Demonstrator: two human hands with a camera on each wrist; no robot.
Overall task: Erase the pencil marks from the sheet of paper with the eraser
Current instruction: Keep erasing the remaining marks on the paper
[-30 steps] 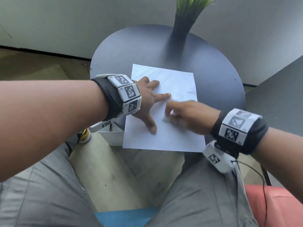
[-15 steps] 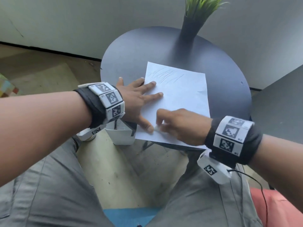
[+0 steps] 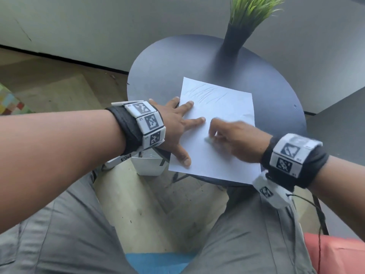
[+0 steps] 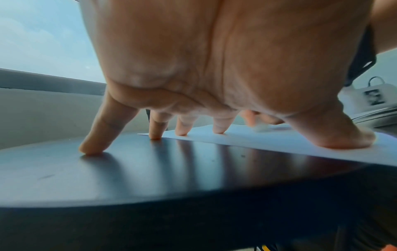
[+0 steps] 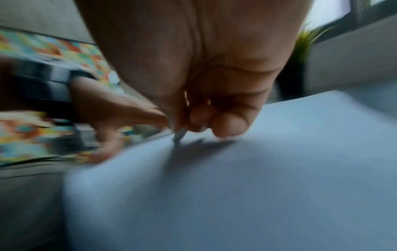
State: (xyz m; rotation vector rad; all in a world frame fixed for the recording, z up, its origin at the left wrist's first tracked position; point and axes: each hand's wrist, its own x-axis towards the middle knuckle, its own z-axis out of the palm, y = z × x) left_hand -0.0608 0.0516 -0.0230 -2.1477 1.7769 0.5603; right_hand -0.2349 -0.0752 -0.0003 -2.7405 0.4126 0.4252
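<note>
A white sheet of paper (image 3: 223,115) lies on a round dark table (image 3: 167,76), with faint pencil marks (image 3: 205,93) near its far left corner. My left hand (image 3: 177,127) lies spread and flat, its fingers pressing the sheet's left edge; in the left wrist view the fingertips (image 4: 219,130) rest on the paper (image 4: 279,142). My right hand (image 3: 233,139) pinches a small pale eraser (image 3: 209,140) against the middle of the sheet, blurred by motion. In the right wrist view the eraser (image 5: 179,135) pokes out below the curled fingers onto the paper (image 5: 257,169).
A dark vase with green grass (image 3: 237,38) stands at the table's far side. A white box (image 3: 148,165) sits on the floor under the table's left edge. My grey-trousered knees (image 3: 246,234) are below the table's near rim. A wall runs behind.
My right hand with the eraser has moved up the sheet from near the bottom left corner toward its middle. The left hand still presses on the paper's left edge.
</note>
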